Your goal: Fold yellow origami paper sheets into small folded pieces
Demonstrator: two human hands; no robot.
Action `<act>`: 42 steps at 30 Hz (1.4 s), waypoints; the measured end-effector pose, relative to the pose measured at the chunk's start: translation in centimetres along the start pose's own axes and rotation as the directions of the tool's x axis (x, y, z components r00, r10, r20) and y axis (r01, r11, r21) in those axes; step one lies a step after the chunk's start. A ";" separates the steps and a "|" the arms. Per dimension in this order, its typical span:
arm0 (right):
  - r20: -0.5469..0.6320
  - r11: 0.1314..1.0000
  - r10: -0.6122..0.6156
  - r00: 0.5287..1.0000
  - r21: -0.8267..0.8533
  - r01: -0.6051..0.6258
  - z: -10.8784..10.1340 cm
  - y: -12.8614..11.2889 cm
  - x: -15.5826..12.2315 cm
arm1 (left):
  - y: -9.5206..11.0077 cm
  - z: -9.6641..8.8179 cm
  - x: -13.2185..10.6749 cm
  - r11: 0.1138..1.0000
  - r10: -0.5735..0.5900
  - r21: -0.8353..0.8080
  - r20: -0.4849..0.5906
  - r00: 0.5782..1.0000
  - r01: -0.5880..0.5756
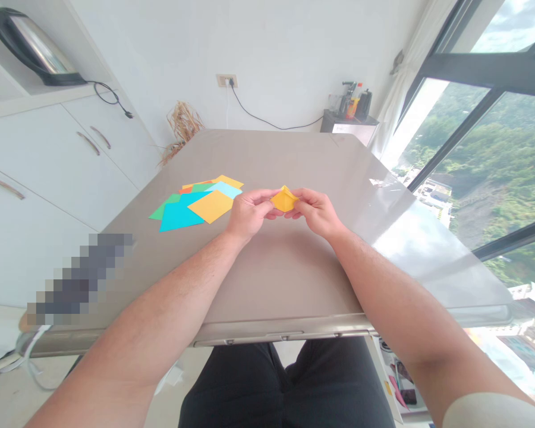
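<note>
A small folded piece of yellow paper (pixel 284 199) is held just above the grey table (pixel 294 267), near its middle. My left hand (pixel 248 213) pinches its left side with curled fingers. My right hand (pixel 315 211) pinches its right side the same way. Both forearms reach in from the near edge. To the left of my left hand lies a fanned pile of flat coloured paper squares (pixel 196 202), with orange, blue, green and light blue sheets showing.
White cabinets with handles (pixel 71 160) run along the left. A wall socket with a black cable (pixel 227 80) is behind the table, dried grass (pixel 182 128) at its far left corner. A small stand with bottles (pixel 352 107) sits far right, beside large windows (pixel 494 148).
</note>
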State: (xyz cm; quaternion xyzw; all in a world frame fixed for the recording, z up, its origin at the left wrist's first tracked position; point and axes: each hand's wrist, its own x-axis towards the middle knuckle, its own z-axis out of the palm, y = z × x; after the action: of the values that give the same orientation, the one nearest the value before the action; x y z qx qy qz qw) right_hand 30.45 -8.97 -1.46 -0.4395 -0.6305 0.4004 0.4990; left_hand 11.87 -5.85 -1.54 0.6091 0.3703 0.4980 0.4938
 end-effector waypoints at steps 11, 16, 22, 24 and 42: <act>-0.016 0.972 0.076 0.997 0.223 -0.071 0.3 0.0 0.1 | 0.3 0.4 0.1 0.987 -0.078 -0.146 -0.107 0.991 0.062; -0.009 0.953 0.098 0.995 0.290 -0.091 0.3 0.0 0.1 | 0.5 0.3 0.1 0.975 -0.127 -0.191 -0.086 0.988 0.109; -0.025 0.930 0.134 0.991 0.349 -0.117 0.3 -0.1 0.1 | 0.4 0.3 0.1 0.965 -0.142 -0.231 -0.063 0.988 0.124; -0.023 0.927 0.127 0.992 0.358 -0.110 0.2 -0.1 0.2 | 0.4 0.3 0.1 0.966 -0.137 -0.228 -0.051 0.989 0.122; -0.016 0.978 0.067 0.998 0.197 -0.063 0.5 -0.3 0.0 | 0.0 0.0 0.2 0.952 -0.245 -0.165 0.095 0.965 0.258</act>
State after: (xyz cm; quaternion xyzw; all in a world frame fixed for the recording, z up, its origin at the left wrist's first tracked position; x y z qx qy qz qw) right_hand 29.92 -9.06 -1.27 -0.4130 -0.5675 0.4717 0.5337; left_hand 11.96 -5.63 -1.52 0.5290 0.3811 0.4391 0.6181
